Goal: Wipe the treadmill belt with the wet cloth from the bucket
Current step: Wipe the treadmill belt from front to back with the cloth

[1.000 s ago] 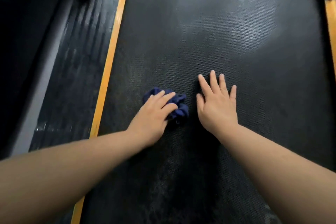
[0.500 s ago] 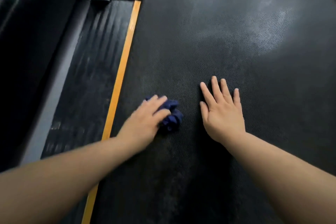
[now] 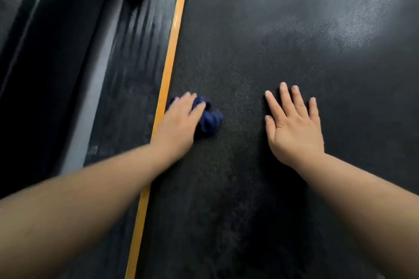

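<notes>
**Cloth at the belt's left edge**

Cloth [image 3: 209,121], dark blue and bunched into a wad, lies on the belt [image 3: 272,41] just beside the orange strip [image 3: 167,70] that runs along the belt's left side. The left hand [image 3: 179,122] is on top of it, fingers bent over the wad and holding it down against the textured surface. The hand is blurred and its thumb cannot be seen. Part of the cloth bulges out to the right of the hand, and a little shows past the fingertips.

The right hand [image 3: 292,129] rests flat on the belt, well apart from the cloth, palm down. Its fingers [image 3: 284,95] are straight and slightly spread, and they hold nothing.

Left of the orange strip is a dark ribbed rail [image 3: 131,75], then a grey frame [image 3: 90,106]. A pale sheen shows on the belt at upper right.
</notes>
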Tool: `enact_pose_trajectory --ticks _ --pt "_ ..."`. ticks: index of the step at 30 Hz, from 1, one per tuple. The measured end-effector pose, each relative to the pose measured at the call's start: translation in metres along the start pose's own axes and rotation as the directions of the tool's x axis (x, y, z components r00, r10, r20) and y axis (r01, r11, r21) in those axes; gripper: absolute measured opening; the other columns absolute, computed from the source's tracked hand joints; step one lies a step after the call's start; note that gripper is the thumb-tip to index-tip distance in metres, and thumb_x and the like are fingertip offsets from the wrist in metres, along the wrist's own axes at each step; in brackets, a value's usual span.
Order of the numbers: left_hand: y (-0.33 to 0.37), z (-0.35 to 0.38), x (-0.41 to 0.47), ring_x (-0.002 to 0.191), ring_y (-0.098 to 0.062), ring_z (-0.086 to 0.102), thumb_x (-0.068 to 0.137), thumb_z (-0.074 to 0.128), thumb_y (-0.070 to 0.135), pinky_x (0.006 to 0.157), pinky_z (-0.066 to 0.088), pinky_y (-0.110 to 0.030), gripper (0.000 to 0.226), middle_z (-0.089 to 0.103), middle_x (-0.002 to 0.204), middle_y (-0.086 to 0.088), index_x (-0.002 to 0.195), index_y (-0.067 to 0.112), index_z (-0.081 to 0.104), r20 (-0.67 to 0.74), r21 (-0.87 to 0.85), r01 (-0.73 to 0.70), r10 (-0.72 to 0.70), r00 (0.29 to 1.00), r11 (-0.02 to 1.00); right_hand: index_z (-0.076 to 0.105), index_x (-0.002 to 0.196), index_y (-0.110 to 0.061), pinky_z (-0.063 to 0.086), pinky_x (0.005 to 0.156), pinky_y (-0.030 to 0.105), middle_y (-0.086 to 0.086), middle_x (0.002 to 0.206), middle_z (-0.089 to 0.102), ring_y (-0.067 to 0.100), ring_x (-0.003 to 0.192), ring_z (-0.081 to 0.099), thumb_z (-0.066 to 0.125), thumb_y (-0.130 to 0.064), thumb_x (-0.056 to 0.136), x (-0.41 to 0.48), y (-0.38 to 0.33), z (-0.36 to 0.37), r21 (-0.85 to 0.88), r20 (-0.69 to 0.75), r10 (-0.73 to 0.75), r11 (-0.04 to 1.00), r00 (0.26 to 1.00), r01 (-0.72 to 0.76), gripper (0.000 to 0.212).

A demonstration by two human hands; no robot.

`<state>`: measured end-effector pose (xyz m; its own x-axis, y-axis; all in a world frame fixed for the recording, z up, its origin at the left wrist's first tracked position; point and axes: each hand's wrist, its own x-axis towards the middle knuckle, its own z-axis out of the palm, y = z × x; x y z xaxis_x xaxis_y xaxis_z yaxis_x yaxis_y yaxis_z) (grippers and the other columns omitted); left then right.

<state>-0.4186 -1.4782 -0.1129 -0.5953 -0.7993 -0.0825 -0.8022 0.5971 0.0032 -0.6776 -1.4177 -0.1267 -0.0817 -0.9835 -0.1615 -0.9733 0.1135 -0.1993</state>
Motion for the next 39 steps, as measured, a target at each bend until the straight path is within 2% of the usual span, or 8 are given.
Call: enact_pose_trajectory --ticks 5,11,14,19,25,30,35,39 --pt "-0.021 -0.014 0.082 0.129 -0.038 0.031 0.090 0.046 0.007 0.110 0.015 -0.044 0.046 0.040 0.136 -0.025 0.136 0.002 0.040 -0.018 0.084 0.310 -0.309 0.951 0.947 0.017 0.151 -0.031 -0.005 0.116 0.045 0.001 0.160 0.008 0.022 0.148 0.002 0.022 -0.043 0.096 0.000 0.000 -0.002 0.003 -0.018 -0.027 1.000 0.999 0.027 0.056" --pt "-0.006 -0.005 -0.042 0.106 -0.047 0.052 0.074 0.060 0.000 0.091 0.045 -0.054 0.042 0.056 0.118 -0.032 0.116 -0.006 0.061 0.048 -0.024 0.104 -0.103 0.994 0.994 0.016 0.151 -0.032 -0.006 0.116 0.047 -0.001 0.161 0.003 0.020 0.147 -0.005 0.031 -0.040 0.098 -0.003 -0.005 -0.015 0.068 0.061 0.003 0.998 0.998 -0.007 0.055" --pt "-0.011 -0.004 -0.028 0.112 -0.050 0.051 0.071 0.067 -0.009 0.094 0.044 -0.059 0.048 0.052 0.123 -0.033 0.119 -0.008 0.059 0.066 -0.033 0.063 -0.061 0.996 0.997 0.020 0.150 -0.030 -0.006 0.116 0.047 0.000 0.160 0.007 0.022 0.148 -0.002 0.036 -0.038 0.097 -0.011 -0.020 -0.010 0.104 0.032 -0.069 0.992 0.997 0.065 0.055" --pt "-0.014 -0.005 0.033 0.129 -0.042 0.034 0.093 0.044 0.005 0.108 0.026 -0.041 0.045 0.036 0.143 -0.026 0.138 0.000 0.043 0.023 -0.081 0.301 -0.300 0.954 0.950 0.018 0.150 -0.032 -0.010 0.115 0.047 -0.002 0.161 0.005 0.019 0.147 -0.004 0.036 -0.036 0.097 -0.017 -0.045 0.000 0.155 0.050 -0.109 0.983 0.993 0.100 0.056" --pt "0.020 -0.008 -0.085 0.111 -0.043 0.057 0.079 0.049 0.002 0.103 0.037 -0.046 0.043 0.056 0.125 -0.027 0.120 -0.001 0.062 0.065 -0.160 0.099 -0.090 0.994 0.982 0.020 0.150 -0.031 -0.007 0.116 0.047 -0.002 0.160 0.008 0.020 0.147 -0.004 0.038 -0.033 0.097 -0.014 -0.050 -0.023 0.147 0.059 -0.143 0.980 0.988 0.133 0.056" --pt "0.032 -0.053 -0.057 0.140 -0.017 0.027 0.088 0.064 0.020 0.110 0.025 -0.028 0.071 0.025 0.155 -0.001 0.148 0.030 0.027 0.194 -0.596 0.407 -0.368 0.910 0.692 0.028 0.148 -0.028 0.000 0.117 0.044 -0.002 0.159 0.016 0.020 0.148 0.003 0.047 -0.029 0.091 -0.021 -0.070 -0.023 0.196 0.052 -0.300 0.938 0.953 0.285 0.060" --pt "0.016 -0.066 -0.106 0.145 -0.022 0.011 0.089 0.053 0.033 0.116 0.013 -0.037 0.076 0.003 0.160 0.001 0.151 0.033 0.008 0.284 -0.324 0.422 -0.338 0.897 0.847 0.016 0.151 -0.029 -0.001 0.119 0.040 -0.002 0.160 0.005 0.017 0.147 -0.002 0.050 -0.050 0.085 -0.042 -0.108 -0.025 0.236 0.173 -0.464 0.876 0.869 0.421 0.077" --pt "0.004 -0.059 -0.157 0.146 -0.024 -0.008 0.091 0.052 0.040 0.118 0.010 -0.041 0.086 -0.016 0.158 -0.005 0.150 0.025 -0.009 0.487 -0.032 0.527 -0.447 0.750 0.849 0.011 0.151 -0.035 0.003 0.119 0.044 -0.004 0.160 0.005 0.021 0.147 0.000 0.045 -0.062 0.088 -0.040 -0.144 -0.009 0.184 0.224 -0.470 0.881 0.854 0.437 0.077"
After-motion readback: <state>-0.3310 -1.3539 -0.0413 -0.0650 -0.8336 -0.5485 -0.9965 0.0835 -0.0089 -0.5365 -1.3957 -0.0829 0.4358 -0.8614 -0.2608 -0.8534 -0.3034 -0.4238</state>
